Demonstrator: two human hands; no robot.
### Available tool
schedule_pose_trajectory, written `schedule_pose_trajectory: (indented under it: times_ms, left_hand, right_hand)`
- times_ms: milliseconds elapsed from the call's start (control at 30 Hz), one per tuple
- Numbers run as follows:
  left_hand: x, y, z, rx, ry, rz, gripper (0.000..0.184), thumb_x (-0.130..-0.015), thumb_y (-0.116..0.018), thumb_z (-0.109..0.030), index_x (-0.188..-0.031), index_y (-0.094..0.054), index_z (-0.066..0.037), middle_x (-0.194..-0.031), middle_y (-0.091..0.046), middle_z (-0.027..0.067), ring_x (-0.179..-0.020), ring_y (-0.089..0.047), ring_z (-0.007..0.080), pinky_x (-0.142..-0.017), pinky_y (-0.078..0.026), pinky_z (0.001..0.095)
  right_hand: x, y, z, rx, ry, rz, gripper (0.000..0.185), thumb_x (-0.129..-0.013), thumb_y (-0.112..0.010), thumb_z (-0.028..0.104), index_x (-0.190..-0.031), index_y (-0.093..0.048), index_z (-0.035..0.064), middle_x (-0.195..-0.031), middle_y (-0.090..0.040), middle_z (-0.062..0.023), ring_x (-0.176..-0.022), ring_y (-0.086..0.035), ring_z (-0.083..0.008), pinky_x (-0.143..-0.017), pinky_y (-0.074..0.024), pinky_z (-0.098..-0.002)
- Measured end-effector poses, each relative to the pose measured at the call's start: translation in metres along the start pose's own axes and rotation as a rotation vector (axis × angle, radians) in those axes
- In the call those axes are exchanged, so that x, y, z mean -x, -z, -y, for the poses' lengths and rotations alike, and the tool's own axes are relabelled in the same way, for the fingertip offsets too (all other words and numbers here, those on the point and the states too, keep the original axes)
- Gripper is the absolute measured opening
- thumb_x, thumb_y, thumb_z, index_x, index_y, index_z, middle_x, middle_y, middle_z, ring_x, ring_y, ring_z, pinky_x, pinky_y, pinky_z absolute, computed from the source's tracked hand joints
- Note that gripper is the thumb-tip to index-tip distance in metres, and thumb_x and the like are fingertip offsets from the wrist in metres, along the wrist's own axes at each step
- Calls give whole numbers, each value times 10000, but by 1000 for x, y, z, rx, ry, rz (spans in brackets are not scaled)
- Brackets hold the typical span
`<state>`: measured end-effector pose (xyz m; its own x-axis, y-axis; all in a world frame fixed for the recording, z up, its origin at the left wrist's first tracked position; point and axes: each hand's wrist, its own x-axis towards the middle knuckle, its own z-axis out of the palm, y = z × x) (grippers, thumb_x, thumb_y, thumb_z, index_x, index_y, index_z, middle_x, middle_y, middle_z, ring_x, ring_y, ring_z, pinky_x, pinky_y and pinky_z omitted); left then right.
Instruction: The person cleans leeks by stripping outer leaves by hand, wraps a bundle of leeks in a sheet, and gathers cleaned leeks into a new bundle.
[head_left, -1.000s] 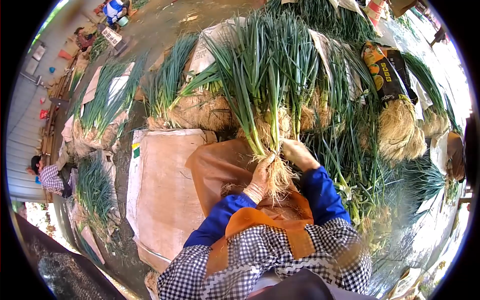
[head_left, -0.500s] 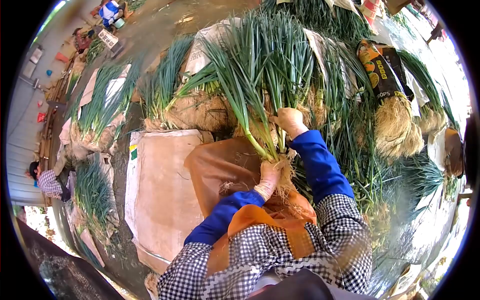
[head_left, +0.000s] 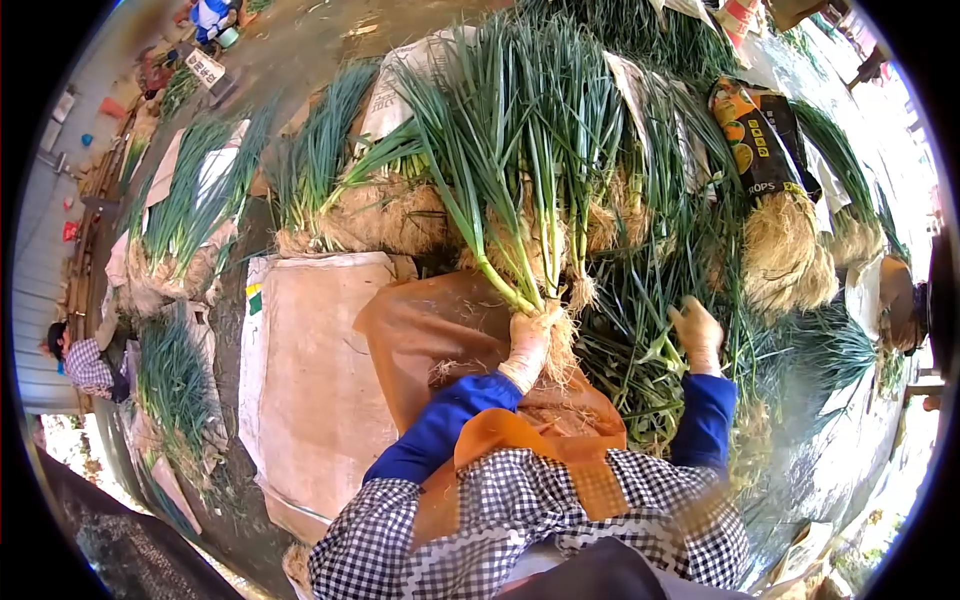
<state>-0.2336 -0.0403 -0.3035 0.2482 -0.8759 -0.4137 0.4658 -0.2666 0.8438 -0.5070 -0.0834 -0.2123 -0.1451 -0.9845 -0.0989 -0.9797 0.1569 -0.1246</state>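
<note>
Leafy green onions (head_left: 500, 284), shaggy pale roots (head_left: 561, 348) downward, in left grip (head_left: 529, 338).

Enclosed at the left by a pale, ribbed wall (head_left: 40, 280), lined lengthwise with brown planks (head_left: 88, 260). Floored toward the top in brown-grey ground (head_left: 320, 40); surfaced at the right in glossy grey flooring (head_left: 850, 440), streaked with reflected light. Fitted at upper left with a small lettered sign (head_left: 205, 68). Lit most strongly along the right edge and at lower left, to overexposed white.
</note>
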Motion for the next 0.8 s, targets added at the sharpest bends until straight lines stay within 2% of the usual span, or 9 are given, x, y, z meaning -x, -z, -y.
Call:
schedule_pose_trajectory:
  times_ms: [33,167,267,400,467,567,667,733,800]
  left_hand:
    - [-3,2,8,83,30,2,164,-740,-686,-45,-870,-612,22,-784,-605,41,-664,-570,126,-596,-468,241]
    - [3,-4,3,-158,39,-43,160,-752,-688,-75,-851,-602,17,-744,-589,32,-632,-560,124,-558,-461,245]
    - [-1,1,5,-235,29,-39,141,-765,-675,-71,-849,-598,13,-757,-585,35,-619,-547,120,-541,-457,244]
    - [0,6,-5,102,96,52,146,-766,-647,-11,-902,-596,5,-787,-587,20,-690,-564,127,-628,-479,241]
    - [5,2,-17,114,68,59,155,-756,-653,-8,-902,-600,-7,-800,-589,14,-696,-563,127,-646,-480,244]
    - [5,8,-22,207,188,119,207,-748,-667,-56,-941,-616,0,-869,-620,39,-795,-577,144,-744,-454,258]
    - [3,14,-28,298,293,184,261,-761,-675,-118,-992,-614,-12,-924,-621,54,-863,-563,140,-777,-451,263]
    - [-1,7,-36,251,235,168,311,-769,-685,-182,-1027,-613,-24,-987,-614,61,-934,-542,138,-806,-445,262]
    - [2,7,-39,143,153,96,296,-821,-639,-239,-1026,-592,-33,-869,-607,19,-785,-579,139,-738,-470,256]
  right_hand:
    - [3,11,43,-543,-66,104,326,-812,-612,408,-891,-643,93,-713,-641,-116,-633,-621,-247,-589,-482,-329]
    - [-11,-1,161,-272,411,296,480,-770,-575,551,-826,-615,77,-781,-637,-132,-749,-623,-295,-670,-479,-378]
    - [-17,-14,175,-358,818,65,293,-873,-547,365,-848,-579,75,-686,-601,-50,-603,-584,-196,-563,-468,-319]
    - [-20,27,73,-1623,232,515,189,-897,-489,223,-745,-526,116,-664,-485,27,-553,-436,-93,-526,-419,-259]
    - [-3,58,17,-1491,357,-172,153,-899,-484,186,-762,-517,127,-652,-456,23,-546,-398,-68,-505,-392,-236]
    - [-3,68,-71,-1540,-139,-444,198,-878,-514,296,-791,-529,118,-618,-448,32,-536,-399,-69,-502,-392,-247]
    - [-3,24,-170,297,-362,-33,171,-888,-514,240,-943,-595,101,-730,-620,-34,-671,-614,-141,-573,-504,-286]
    - [3,5,-121,364,-305,-225,179,-909,-477,227,-977,-600,118,-871,-660,-66,-805,-643,-183,-673,-533,-310]
    - [12,19,0,-794,-185,-80,262,-913,-463,295,-1061,-591,122,-1019,-643,-61,-949,-595,-183,-822,-497,-339]
